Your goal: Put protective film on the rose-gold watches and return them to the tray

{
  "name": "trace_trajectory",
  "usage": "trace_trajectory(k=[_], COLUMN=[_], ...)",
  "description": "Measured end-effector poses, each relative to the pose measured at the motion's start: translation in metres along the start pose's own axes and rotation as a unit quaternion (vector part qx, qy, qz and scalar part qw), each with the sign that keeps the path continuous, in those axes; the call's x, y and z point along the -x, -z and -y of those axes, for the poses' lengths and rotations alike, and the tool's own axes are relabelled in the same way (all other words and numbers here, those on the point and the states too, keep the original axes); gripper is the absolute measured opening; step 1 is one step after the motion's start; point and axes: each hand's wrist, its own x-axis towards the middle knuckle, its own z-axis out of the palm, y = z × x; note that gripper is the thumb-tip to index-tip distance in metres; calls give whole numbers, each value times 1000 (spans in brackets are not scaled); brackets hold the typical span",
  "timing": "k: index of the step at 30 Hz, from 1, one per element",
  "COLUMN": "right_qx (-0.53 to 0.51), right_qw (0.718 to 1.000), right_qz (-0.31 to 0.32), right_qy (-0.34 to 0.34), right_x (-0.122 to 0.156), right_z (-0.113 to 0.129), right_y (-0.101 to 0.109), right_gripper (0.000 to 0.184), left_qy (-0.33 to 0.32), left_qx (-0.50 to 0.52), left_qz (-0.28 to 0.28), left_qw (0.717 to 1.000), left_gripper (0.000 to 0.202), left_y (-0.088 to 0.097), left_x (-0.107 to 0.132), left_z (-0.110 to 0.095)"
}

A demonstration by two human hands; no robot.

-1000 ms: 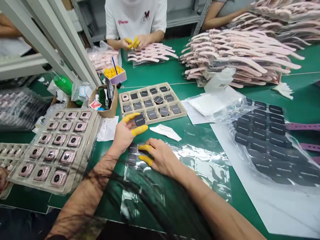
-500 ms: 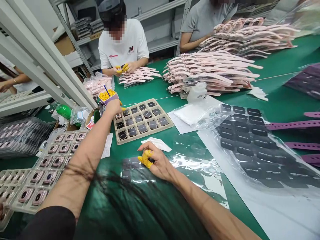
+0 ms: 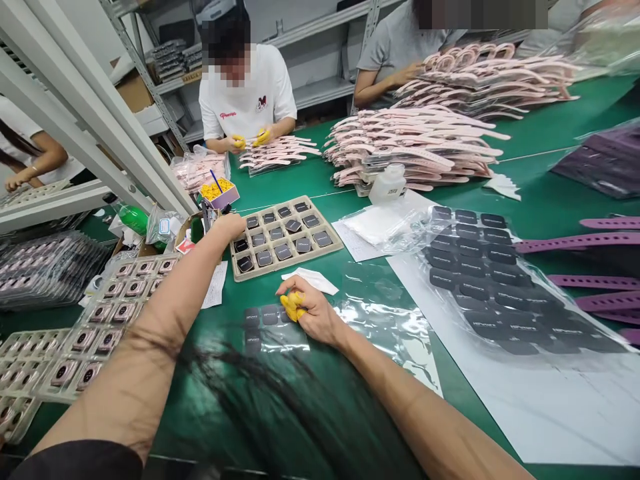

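Observation:
My left hand (image 3: 227,227) reaches out to the far left corner of a tan tray (image 3: 290,265) whose cells hold dark square pieces; its fingers are hidden behind the back of the hand. My right hand (image 3: 307,310), with yellow finger cots, rests on a clear film (image 3: 380,320). Its thumb and fingers are pinched together at the end of a short row of dark square pieces (image 3: 263,317) stuck on that film.
Trays of pink watch cases (image 3: 115,293) lie at my left. A big bag of dark squares (image 3: 480,267) and purple straps (image 3: 575,241) lie at the right. Behind the tray are a white bottle (image 3: 387,185), piles of pink straps (image 3: 415,143) and a seated person (image 3: 245,100).
My left hand carried a dark square from in front of me out to the tray's far left corner. My right hand curled into a pinch on the film. The camera tilted up.

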Motion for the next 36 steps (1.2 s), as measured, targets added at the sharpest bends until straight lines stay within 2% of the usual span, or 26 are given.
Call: trace_trajectory(k=[3, 5, 7, 9, 10, 11, 13, 15, 16, 18, 20, 22, 24, 28, 32, 34, 36], right_qx=[-14, -20, -27, -45, -57, -69, -90, -90, -79, -40, 2, 53, 116, 217, 248, 241, 204], right_qw=[1000, 998, 996, 991, 989, 986, 981, 977, 976, 976, 976, 980, 985, 975, 966, 966, 977], right_qz=[-27, -50, -81, -119, -135, -148, -163, -175, -181, -189, -198, -182, -130, -31, 62, 80, 52], right_qy=[-8, -20, -32, -35, -36, -39, -57, -81, -89, -99, -90, -53, -5, 38, 46, 52, 44], right_x=[0, 1, 1, 2, 2, 3, 4, 5, 6, 6, 6, 5, 5, 6, 10, 11, 11], right_z=[-1, -1, 0, 3, 4, 6, 7, 7, 7, 6, 8, 11, 17, 23, 27, 30, 34], right_y=[-2, -2, -1, 0, 1, 2, 2, 2, 1, 1, 2, 5, 9, 19, 24, 25, 28], right_gripper=[24, 24, 25, 28, 28, 28, 23, 18, 18, 21, 16, 3, 18, 38, 46, 43, 29], left_qy=[0, -6, -25, -49, -58, -55, -38, -21, -14, -3, 7, 13, 16, 14, 16, 15, 6], left_qx=[79, 151, 252, 373, 529, 638, 780, 842, 859, 881, 891, 896, 895, 865, 843, 832, 823], left_qz=[-90, -161, -213, -222, -189, -148, -72, -20, -1, 28, 51, 65, 68, 91, 97, 113, 141], left_qw=[993, 975, 944, 900, 825, 754, 621, 539, 511, 472, 451, 440, 440, 492, 529, 544, 550], left_gripper=[28, 32, 39, 37, 33, 31, 31, 34, 35, 35, 35, 37, 39, 45, 57, 64, 66], left_y=[-6, -17, -35, -57, -67, -77, -91, -97, -99, -100, -101, -103, -107, -111, -109, -106, -103], left_x=[30, 60, 98, 138, 155, 170, 192, 202, 203, 204, 203, 202, 202, 203, 204, 205, 206], left_z=[-13, -28, -48, -65, -72, -77, -82, -82, -82, -82, -83, -84, -86, -88, -83, -80, -77])
